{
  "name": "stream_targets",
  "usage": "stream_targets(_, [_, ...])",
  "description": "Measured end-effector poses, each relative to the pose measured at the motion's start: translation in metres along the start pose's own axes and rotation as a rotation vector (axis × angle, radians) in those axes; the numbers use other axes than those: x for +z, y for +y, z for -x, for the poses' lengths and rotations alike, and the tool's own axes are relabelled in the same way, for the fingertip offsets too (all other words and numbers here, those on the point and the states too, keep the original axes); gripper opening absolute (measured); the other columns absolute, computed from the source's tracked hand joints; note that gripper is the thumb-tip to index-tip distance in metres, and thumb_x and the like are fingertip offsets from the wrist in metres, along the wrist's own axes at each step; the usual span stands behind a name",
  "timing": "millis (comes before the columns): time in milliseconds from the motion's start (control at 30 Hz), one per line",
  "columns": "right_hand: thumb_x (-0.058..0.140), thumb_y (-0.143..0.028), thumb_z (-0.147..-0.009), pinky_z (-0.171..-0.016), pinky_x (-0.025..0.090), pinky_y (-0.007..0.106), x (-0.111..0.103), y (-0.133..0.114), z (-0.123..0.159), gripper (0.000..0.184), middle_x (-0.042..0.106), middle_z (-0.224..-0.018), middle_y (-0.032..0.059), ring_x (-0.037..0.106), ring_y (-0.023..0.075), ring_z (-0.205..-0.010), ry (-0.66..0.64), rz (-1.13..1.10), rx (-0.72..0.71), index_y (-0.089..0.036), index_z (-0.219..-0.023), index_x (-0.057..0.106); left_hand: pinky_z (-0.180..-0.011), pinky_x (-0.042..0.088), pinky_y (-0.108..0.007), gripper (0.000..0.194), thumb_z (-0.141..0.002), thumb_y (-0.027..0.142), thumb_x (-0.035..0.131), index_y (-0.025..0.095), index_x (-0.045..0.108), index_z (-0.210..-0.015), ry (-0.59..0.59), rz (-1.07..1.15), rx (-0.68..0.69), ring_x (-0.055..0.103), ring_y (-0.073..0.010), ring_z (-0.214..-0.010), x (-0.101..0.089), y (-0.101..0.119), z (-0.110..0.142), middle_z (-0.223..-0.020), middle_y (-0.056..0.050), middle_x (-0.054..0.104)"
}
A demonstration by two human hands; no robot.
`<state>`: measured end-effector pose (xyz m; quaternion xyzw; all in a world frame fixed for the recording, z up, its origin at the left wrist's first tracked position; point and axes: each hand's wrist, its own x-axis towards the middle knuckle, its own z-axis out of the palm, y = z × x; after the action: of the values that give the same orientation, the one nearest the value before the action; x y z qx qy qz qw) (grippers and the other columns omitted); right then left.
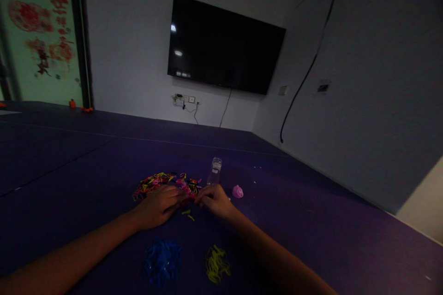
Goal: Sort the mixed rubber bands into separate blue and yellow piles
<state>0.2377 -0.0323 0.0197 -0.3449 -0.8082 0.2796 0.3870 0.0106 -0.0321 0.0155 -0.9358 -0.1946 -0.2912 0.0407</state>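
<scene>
Head view: multicoloured heap of thin loops (152, 181) at far side of left hand (161, 205), right hand (215, 199) at its right edge. Fingers close together on each; can't tell if gripping. Clear cylindrical bottle (214, 173) just beyond right hand.

A spread-out heap of thin, looped, rubber-like bands (152, 183) in pink, red, yellow and black lies partly hidden along its near edge. Loose yellow strands (191, 217) sit just in front. Nearer the camera, a tangled mound of blue looped bands (162, 262) rests left of a smaller yellow-green looped cluster (217, 264), apart.
</scene>
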Motion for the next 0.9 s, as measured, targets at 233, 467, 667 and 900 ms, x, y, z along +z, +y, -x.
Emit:
stream_targets(233, [0.064,-0.032,-0.071,-0.057,0.042,0.021,0.008,-0.008,0.011,0.019,0.064,-0.072,0.0018,0.057,0.0124,-0.062,-0.076,0.289,-0.141,-0.017,-0.083,0.068,-0.084,0.044,-0.038,0.028,-0.083,0.011,0.047,0.021,0.06,-0.106,0.0,0.029,-0.027,0.056,-0.0215,-0.098,0.001,-0.005,0.001,-0.104,-0.007,0.064])
stream_targets(467, [0.073,-0.031,-0.068,-0.059,0.043,0.019,0.015,-0.03,0.008,0.022,0.064,-0.079,0.0016,0.058,0.0114,-0.068,-0.351,0.338,-0.101,-0.017,-0.084,0.067,-0.084,0.044,-0.037,0.02,-0.088,0.018,0.045,0.019,0.063,-0.094,0.016,0.01,-0.073,0.057,-0.0207,-0.095,-0.002,-0.003,0.001,-0.101,-0.006,0.066])
stream_targets(667, [0.057,0.0,-0.071,-0.061,0.042,0.018,0.023,-0.04,0.005,0.015,0.064,-0.072,0.0018,0.059,0.0108,-0.069,-0.427,0.49,-0.016,-0.013,-0.071,0.064,-0.083,0.044,-0.037,0.019,-0.089,0.022,0.045,0.02,0.063,-0.095,-0.005,0.035,-0.066,0.057,-0.0207,-0.095,-0.004,-0.004,0.001,-0.103,-0.006,0.065])
stream_targets(900, [0.051,0.002,-0.069,-0.058,0.039,0.019,0.014,-0.056,0.006,0.018,0.064,-0.074,0.0037,0.056,0.0119,-0.068,-0.609,0.676,-0.012,-0.012,-0.069,0.062,-0.082,0.045,-0.037,0.021,-0.089,0.022,0.044,0.02,0.064,-0.097,0.009,0.027,-0.084,0.058,-0.0202,-0.094,-0.001,-0.008,0.002,-0.101,-0.006,0.066])
